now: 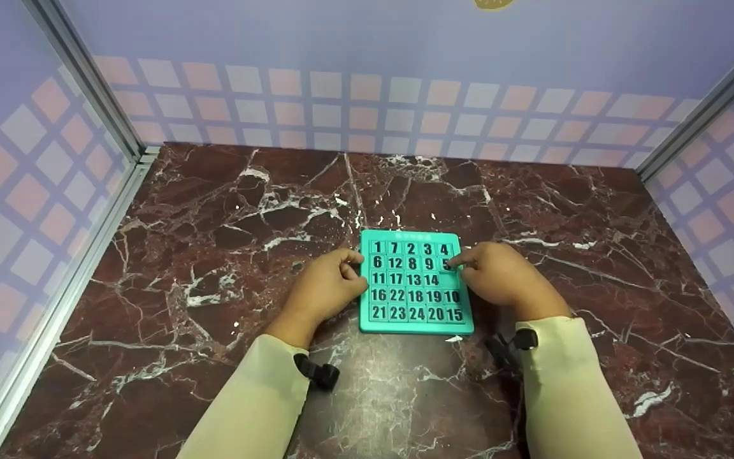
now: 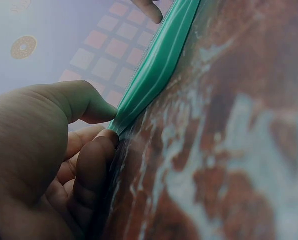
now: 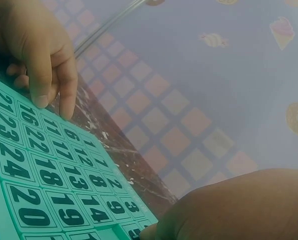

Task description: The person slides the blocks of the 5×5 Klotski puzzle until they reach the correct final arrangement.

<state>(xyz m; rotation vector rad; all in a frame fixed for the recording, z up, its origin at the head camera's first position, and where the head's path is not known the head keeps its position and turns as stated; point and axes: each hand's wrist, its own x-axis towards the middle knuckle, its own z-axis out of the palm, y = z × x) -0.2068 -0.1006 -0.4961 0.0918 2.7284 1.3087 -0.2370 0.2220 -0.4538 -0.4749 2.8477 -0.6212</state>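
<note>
A teal number slide puzzle (image 1: pixel 417 325) lies flat on the marbled table, its black-numbered tiles in rows. The gap in its grid is right of the 14 tile (image 1: pixel 431 280), below the 5 tile (image 1: pixel 446 263). My left hand (image 1: pixel 325 285) holds the puzzle's left edge; in the left wrist view the thumb (image 2: pixel 91 105) touches the teal side and the other fingers curl under it. On the right, my right hand (image 1: pixel 501 274) has its index fingertip on the 5 tile. In the right wrist view that hand (image 3: pixel 234 210) hides part of the top right corner.
Dark red marbled tabletop (image 1: pixel 227 229) with white veins surrounds the puzzle. A lilac back wall (image 1: pixel 367 51) with pink and white squares stands behind, with side panels left and right. Metal rails (image 1: pixel 86 83) run along the corners. Small white flecks are scattered beyond the puzzle.
</note>
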